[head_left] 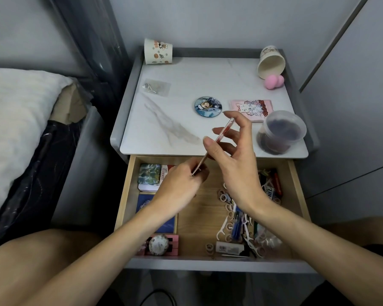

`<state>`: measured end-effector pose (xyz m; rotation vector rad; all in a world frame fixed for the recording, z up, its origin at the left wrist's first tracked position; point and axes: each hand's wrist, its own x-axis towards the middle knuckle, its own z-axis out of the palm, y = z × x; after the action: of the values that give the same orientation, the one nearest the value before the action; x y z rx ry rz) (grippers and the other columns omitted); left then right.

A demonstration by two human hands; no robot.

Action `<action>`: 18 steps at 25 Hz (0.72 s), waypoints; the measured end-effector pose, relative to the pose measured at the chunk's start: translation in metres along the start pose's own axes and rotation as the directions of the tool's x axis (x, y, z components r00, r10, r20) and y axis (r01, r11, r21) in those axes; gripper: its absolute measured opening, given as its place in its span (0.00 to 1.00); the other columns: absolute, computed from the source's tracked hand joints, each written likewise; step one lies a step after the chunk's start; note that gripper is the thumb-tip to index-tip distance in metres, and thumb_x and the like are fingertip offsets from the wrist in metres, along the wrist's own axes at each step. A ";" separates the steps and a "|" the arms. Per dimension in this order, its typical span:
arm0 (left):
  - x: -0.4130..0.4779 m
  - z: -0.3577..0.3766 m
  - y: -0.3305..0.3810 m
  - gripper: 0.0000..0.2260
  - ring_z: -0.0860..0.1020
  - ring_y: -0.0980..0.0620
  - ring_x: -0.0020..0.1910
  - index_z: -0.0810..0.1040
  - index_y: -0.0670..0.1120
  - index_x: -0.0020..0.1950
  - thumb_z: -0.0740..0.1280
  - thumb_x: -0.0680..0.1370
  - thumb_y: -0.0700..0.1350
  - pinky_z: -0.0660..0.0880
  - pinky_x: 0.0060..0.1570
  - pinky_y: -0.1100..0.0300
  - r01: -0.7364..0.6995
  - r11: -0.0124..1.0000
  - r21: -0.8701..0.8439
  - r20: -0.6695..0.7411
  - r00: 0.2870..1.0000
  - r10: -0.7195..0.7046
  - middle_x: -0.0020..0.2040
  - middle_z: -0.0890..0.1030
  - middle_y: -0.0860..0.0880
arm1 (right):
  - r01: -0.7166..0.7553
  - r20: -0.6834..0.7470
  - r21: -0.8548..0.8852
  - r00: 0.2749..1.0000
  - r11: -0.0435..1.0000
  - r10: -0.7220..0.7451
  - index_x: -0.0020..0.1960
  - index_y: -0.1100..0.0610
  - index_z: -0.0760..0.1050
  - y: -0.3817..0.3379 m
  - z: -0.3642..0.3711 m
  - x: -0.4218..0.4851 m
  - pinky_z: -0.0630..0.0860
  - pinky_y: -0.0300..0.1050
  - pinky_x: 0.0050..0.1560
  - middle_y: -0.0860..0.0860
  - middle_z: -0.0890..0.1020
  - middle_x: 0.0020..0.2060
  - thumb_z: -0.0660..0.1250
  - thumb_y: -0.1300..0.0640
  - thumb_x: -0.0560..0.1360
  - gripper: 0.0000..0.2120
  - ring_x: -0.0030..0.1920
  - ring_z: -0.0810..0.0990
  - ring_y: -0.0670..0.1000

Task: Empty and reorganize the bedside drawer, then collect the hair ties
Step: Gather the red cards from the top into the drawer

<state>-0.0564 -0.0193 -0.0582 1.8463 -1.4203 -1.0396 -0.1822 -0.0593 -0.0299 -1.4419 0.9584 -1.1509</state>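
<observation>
Nearest, under the two forearms, the drawer [122,202] stands open and is far from emptied. Below the left wrist sit a pink box [175,239] with a round trinket on it and a blue card [145,202]. Below the right wrist, pale hair ties [224,197] lie loose among flossers [222,230] and pens [237,219].

Above the drawer both hands hold a thin card [219,138], seen edge-on. The left hand [181,184] pinches its lower end. The right hand [232,151] nips the upper part between thumb and forefinger, with the other fingers spread loose.

Both grips look light, on a slick, narrow edge. If one hand lets go too soon, the card could swing and drop back into the clutter under the right wrist. It would be awkward to fish out from among the flossers there. The ties are tangled with the same flossers, so a quick grab would likely drag some along.

Beyond the fingertips is the tabletop [186,69]. A round badge [208,106] and a pink packet [251,109] lie just past the right hand, taking the nearest spots for setting the card down. A lidded tub [281,132] sits just right of that hand, close to the table's front edge, and a careless sweep of the wrist could knock it off. Its dark contents cannot be made out. A clear bag [156,87] lies further off to the left. At the back are an upright cup [157,51], a tipped cup [271,62] and a pink sponge [274,82].
</observation>
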 end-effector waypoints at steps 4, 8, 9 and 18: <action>0.001 0.000 -0.003 0.08 0.81 0.47 0.37 0.78 0.51 0.48 0.61 0.79 0.52 0.80 0.36 0.44 0.002 1.000 0.024 0.010 1.000 -0.002 0.40 0.82 0.47 | -0.010 0.004 -0.003 1.000 1.000 0.010 0.67 0.42 0.64 0.000 0.001 0.000 0.80 0.46 0.50 0.47 0.78 0.49 0.70 0.58 0.77 0.25 0.48 0.80 0.41; -0.005 -0.002 0.003 0.06 0.79 0.49 0.40 0.76 0.54 0.50 0.62 0.79 0.53 0.74 0.40 0.56 -0.075 0.979 0.188 -0.052 0.995 0.086 0.40 0.80 0.54 | -0.008 -0.014 0.004 1.000 1.000 0.008 0.68 0.44 0.63 -0.001 -0.001 0.001 0.79 0.43 0.48 0.45 0.78 0.48 0.69 0.59 0.77 0.24 0.47 0.80 0.41; -0.009 -0.003 0.006 0.08 0.78 0.50 0.42 0.76 0.54 0.56 0.64 0.79 0.53 0.71 0.41 0.58 -0.112 0.950 0.293 -0.123 0.981 0.153 0.42 0.80 0.55 | -0.007 -0.030 -0.003 1.000 1.000 0.007 0.68 0.44 0.63 0.000 -0.003 0.002 0.79 0.45 0.50 0.43 0.79 0.47 0.69 0.58 0.77 0.24 0.48 0.81 0.42; -0.013 -0.010 0.007 0.06 0.76 0.49 0.27 0.78 0.48 0.41 0.71 0.76 0.48 0.60 0.28 0.61 -0.255 0.762 0.595 -0.315 0.799 0.513 0.30 0.78 0.53 | -0.088 -0.005 -0.029 0.996 0.996 0.088 0.75 0.44 0.55 0.003 -0.003 0.002 0.77 0.45 0.59 0.49 0.80 0.57 0.72 0.54 0.76 0.35 0.55 0.81 0.43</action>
<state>-0.0536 -0.0085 -0.0439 1.8408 -1.7861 0.0439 -0.1847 -0.0627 -0.0329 -1.4071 1.0349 -1.0790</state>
